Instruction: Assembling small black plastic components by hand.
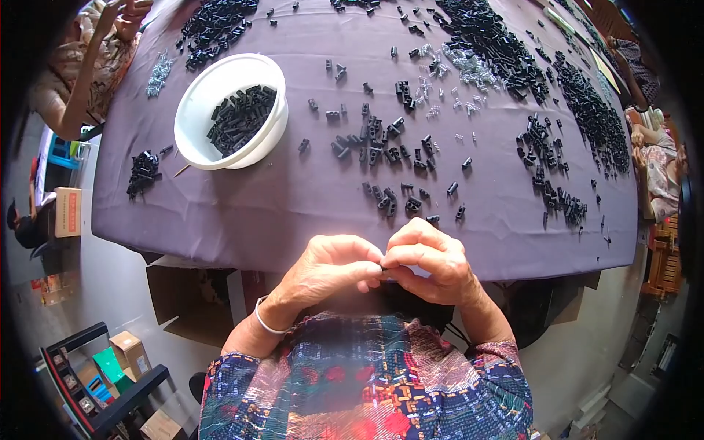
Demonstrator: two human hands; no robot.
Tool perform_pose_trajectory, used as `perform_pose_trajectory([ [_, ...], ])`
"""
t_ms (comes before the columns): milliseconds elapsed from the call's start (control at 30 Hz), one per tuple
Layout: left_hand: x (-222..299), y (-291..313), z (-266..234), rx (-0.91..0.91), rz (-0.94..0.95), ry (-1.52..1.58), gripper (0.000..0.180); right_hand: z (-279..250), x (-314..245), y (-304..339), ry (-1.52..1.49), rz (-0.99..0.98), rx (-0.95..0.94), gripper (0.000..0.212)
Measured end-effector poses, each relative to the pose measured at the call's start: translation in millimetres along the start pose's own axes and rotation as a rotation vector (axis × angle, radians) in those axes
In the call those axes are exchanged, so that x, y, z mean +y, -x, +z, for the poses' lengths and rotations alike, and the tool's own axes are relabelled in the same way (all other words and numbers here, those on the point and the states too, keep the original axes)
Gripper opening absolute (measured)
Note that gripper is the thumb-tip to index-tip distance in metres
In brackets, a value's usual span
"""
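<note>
Black piece (383, 268): pinched at the meeting fingertips, just in front of the near edge of the tabletop; mostly covered, so its shape cannot be told.
Left hand (330, 270): thumb and forefinger brought nearly together at the tips, with the piece gripped between them; a pale bangle (265, 317) is worn at the wrist.
Right hand (434, 264): fingers drawn in, tips closed on the same piece, touching the left fingertips.
Purple cloth (249, 216): spread over the tabletop, creased in places.
Nearest black parts (389, 199): scattered just beyond the hands, with a looser cluster (378, 139) behind them.
Silver springs (469, 67): strewn beyond that cluster, beside a long black heap (488, 37).
White bowl (192, 121): set to the left, partly filled with black tubular parts (246, 121).
Small black pile (144, 174): gathered left of the bowl, near a thin stick (182, 170).
Right-hand heap (592, 117): spread along the table's right side.
Co-workers: one (103, 51) seen at the left edge, another (660, 165) at the right.
</note>
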State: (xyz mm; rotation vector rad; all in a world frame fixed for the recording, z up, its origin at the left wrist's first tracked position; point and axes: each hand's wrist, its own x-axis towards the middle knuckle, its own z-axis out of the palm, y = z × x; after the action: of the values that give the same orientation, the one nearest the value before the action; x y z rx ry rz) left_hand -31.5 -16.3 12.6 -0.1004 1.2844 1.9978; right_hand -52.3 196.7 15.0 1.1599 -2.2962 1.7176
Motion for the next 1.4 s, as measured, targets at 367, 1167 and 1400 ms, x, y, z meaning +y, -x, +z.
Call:
perform_pose_trajectory([
  [367, -17.7, -4.2, -9.5, 0.17, 0.12, 0.086, 0.011, -12.1, 45.2, -31.8, 0.883, 0.125, -0.071, 0.017],
  [1167, -23.7, -1.9, 10.6, 0.232, 0.271, -0.016, 0.017, 19.9, -3.5, 7.3, -0.155, 0.399, 0.336, 0.013],
  [1400, -28.5, -3.0, 26.4, 0.284, 0.332, -0.104, 0.017, 18.0, -7.9, 16.8, -0.015, 0.281, 0.339, 0.016],
])
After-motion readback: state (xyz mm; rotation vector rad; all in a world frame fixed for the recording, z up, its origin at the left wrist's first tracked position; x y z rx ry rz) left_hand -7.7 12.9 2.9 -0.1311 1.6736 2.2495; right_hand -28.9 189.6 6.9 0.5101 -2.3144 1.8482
